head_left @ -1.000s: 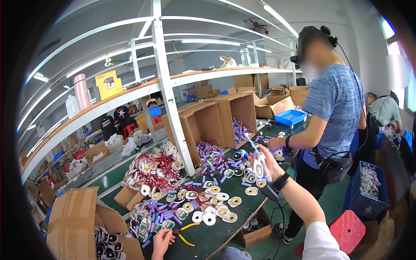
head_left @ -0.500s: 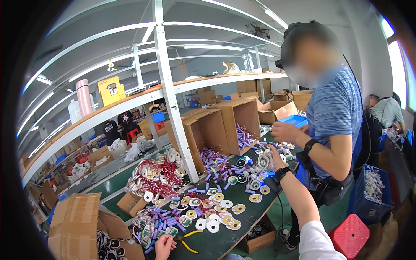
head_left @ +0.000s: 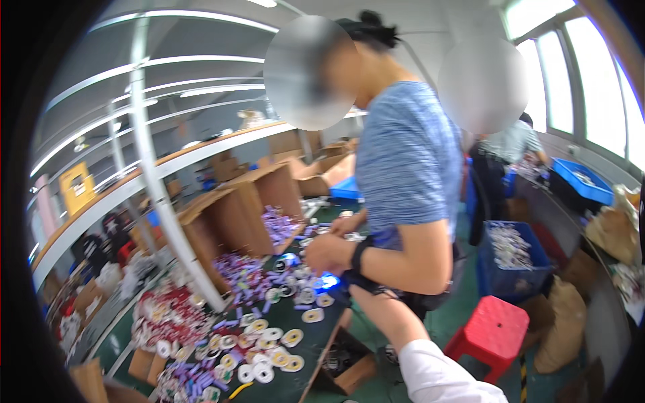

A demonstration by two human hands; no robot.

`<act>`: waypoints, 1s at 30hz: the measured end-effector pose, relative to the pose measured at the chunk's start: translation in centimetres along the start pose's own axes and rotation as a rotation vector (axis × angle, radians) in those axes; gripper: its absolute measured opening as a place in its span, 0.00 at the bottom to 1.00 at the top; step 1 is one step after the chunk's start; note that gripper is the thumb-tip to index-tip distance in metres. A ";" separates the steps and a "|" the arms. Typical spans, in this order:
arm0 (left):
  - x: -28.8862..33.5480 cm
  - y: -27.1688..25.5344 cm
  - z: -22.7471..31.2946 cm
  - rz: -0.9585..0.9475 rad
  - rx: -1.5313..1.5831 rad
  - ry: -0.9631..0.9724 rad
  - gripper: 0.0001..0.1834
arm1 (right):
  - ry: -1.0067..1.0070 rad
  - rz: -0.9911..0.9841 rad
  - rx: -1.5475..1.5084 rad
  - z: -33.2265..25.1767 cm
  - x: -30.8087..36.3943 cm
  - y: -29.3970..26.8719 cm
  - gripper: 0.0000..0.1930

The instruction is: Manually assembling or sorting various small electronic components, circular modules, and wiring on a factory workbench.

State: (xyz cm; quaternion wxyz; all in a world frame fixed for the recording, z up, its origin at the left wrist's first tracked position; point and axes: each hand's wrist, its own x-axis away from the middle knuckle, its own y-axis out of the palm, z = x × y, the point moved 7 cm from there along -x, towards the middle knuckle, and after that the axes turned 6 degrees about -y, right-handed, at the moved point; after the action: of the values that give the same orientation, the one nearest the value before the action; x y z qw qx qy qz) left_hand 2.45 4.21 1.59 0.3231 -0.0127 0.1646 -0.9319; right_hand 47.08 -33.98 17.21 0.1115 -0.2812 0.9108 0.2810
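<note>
My right forearm, in a white sleeve, reaches from the lower edge toward the bench. Its hand is hidden behind a co-worker's hand and wrist, so its fingers do not show. A blue light glows just beside it. My left hand is out of view. At the lower edge a yellow plier handle shows beside loose white discs with coppery coils. Purple cylindrical cells lie heaped in front of the cartons. White parts with red wires form another pile.
Close on my right a co-worker in a blue shirt stands at the bench. Open cartons line its back, beside a white metal post. A red stool and a blue crate stand on the floor; another person sits beyond.
The view has swung right, and the co-worker now fills the middle. My left hand has left the picture. My right hand, earlier visible at a round pale part, has gone behind the co-worker's arm.
</note>
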 end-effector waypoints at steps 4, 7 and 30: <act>1.3 -0.2 2.8 0.040 -0.042 0.049 0.12 | 0.021 -0.065 0.107 -2.9 -0.3 2.4 0.14; 0.9 0.5 2.6 0.043 -0.042 0.011 0.12 | 0.057 -0.153 0.183 -4.2 0.5 3.3 0.13; -0.4 -0.6 1.1 0.052 -0.237 -0.010 0.17 | 0.149 -1.435 1.030 26.4 14.6 29.8 0.19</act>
State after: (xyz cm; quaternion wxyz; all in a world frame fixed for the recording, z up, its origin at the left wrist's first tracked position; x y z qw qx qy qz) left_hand 2.57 4.56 2.82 0.3441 -0.0513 0.2720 -0.8972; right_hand 19.21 -4.97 3.70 0.3142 -0.7170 0.5332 -0.3207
